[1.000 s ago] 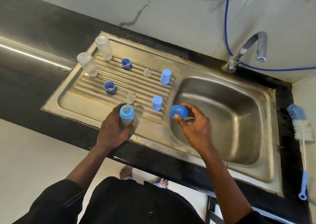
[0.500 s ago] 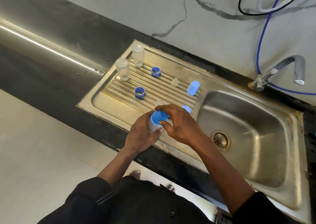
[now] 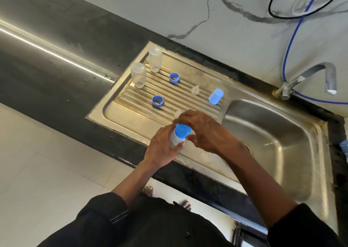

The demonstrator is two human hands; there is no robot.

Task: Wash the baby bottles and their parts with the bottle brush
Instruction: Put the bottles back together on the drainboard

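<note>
My left hand point(image 3: 162, 150) grips a clear baby bottle point(image 3: 176, 138) upright over the front edge of the steel drainboard point(image 3: 120, 113). Fingers of my right hand point(image 3: 205, 131) curl round the blue cap point(image 3: 182, 130) that sits on top of that bottle. Two empty clear bottles point(image 3: 138, 74) point(image 3: 155, 61) stand upside down at the drainboard's far left. On the ribs lie two blue rings point(image 3: 174, 78) point(image 3: 157, 101), a clear teat point(image 3: 195, 90) and a blue cap point(image 3: 215, 96). Another clear teat point(image 3: 178, 113) peeks out just beyond my right hand.
The steel sink basin point(image 3: 273, 145) is to the right, with the tap point(image 3: 308, 79) at its far corner and a blue hose point(image 3: 288, 45) running up the marble wall. Black countertop point(image 3: 56, 58) stretches to the left. A blue object point(image 3: 344, 146) shows at the right edge.
My right hand brought the blue cap from over the basin onto the bottle in my left hand and now holds it there. My view has swung left.
</note>
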